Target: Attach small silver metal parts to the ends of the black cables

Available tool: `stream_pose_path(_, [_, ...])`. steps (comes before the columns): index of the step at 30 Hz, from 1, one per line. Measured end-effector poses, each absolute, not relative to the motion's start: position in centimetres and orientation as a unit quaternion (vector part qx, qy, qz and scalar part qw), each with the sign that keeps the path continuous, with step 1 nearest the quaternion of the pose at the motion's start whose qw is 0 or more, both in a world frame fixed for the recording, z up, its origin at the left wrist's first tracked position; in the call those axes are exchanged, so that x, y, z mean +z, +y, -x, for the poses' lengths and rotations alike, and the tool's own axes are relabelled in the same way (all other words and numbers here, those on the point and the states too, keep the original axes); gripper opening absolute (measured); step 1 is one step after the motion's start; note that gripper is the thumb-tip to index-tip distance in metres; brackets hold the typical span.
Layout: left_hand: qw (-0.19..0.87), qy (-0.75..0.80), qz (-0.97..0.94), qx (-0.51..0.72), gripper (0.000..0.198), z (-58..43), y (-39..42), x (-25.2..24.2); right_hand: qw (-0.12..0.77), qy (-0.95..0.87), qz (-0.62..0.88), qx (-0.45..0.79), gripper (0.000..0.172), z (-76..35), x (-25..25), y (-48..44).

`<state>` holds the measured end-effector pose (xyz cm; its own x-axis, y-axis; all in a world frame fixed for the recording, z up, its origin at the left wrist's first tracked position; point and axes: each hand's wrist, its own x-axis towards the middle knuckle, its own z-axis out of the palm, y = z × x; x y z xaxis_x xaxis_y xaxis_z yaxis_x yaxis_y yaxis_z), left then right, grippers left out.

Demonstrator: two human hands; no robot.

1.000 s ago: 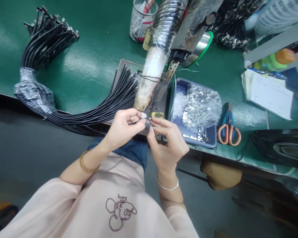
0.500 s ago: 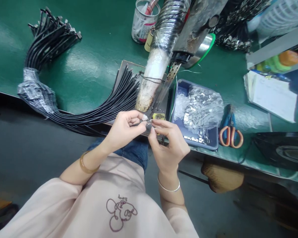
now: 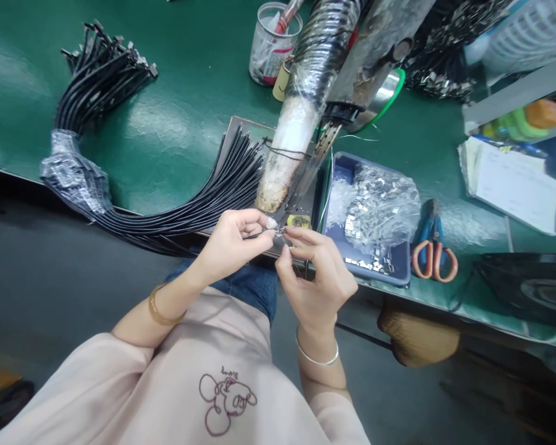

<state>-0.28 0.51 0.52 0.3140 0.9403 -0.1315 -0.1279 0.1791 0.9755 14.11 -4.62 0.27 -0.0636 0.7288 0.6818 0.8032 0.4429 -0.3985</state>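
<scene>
Left grip (image 3: 231,244), right grip (image 3: 317,278), 1 blurred connector (image 3: 277,232)

Just right of the fingers (image 3: 301,236), a blue tray (image 3: 401,275) on the green desk (image 3: 180,123) holds a clear bag of small metal clips (image 3: 380,204). Orange-handled scissors (image 3: 433,256) lie further right, just beside the tray, and white papers (image 3: 514,185) beyond them. Directly above the fingers a plastic-wrapped tube (image 3: 301,105) slants down, with a clear cup (image 3: 273,43) well beyond it.

Glossy green workbench (image 3: 180,123), dark grey floor (image 3: 50,272)
</scene>
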Motion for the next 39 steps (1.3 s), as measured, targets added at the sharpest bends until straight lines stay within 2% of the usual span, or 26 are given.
stream_pose_path(3, [0.659,0.41,-0.486,0.402,0.011,0.4,0.6,0.2,0.423,-0.736,0.526,-0.048,0.023,-14.2,0.2,-4.6])
stream_pose_path(16, [0.701,0.39,-0.477,0.357,0.015,0.8,0.0,0.3,0.461,-0.72,0.509,-0.098,0.02,-14.3,-0.4,-5.0])
stream_pose_path(19, [0.699,0.374,-0.49,0.363,0.019,1.0,-0.2,-0.1,0.478,-0.702,0.525,-0.055,0.018,-14.4,-0.4,-5.2])
stream_pose_path(23, [0.616,0.394,-0.54,0.418,0.013,0.8,-0.8,-0.6,0.493,-0.647,0.572,0.107,0.008,-15.0,0.0,-5.8])
stream_pose_path(25, [0.535,0.412,-0.59,0.442,0.012,0.7,-1.2,-0.7,0.506,-0.607,0.598,0.131,0.006,-15.4,0.1,-6.4])
stream_pose_path(28, [0.44,0.412,-0.652,0.461,0.013,0.6,-1.9,-0.6,0.489,-0.622,0.609,0.058,0.005,-15.7,-0.1,-6.9])
stream_pose_path(32, [0.409,0.377,-0.693,0.458,0.015,0.7,-2.4,-0.5,0.387,-0.734,0.556,-0.046,0.004,-15.6,-0.3,-6.4])
stream_pose_path(35, [0.456,0.375,-0.68,0.435,0.013,0.9,-2.7,-0.6,0.361,-0.767,0.53,-0.014,0.007,-15.5,0.0,-6.4])
stream_pose_path(39, [0.673,0.341,-0.559,0.344,0.013,1.9,-2.6,-0.8,0.393,-0.717,0.568,0.094,0.008,-17.0,1.0,-7.3])
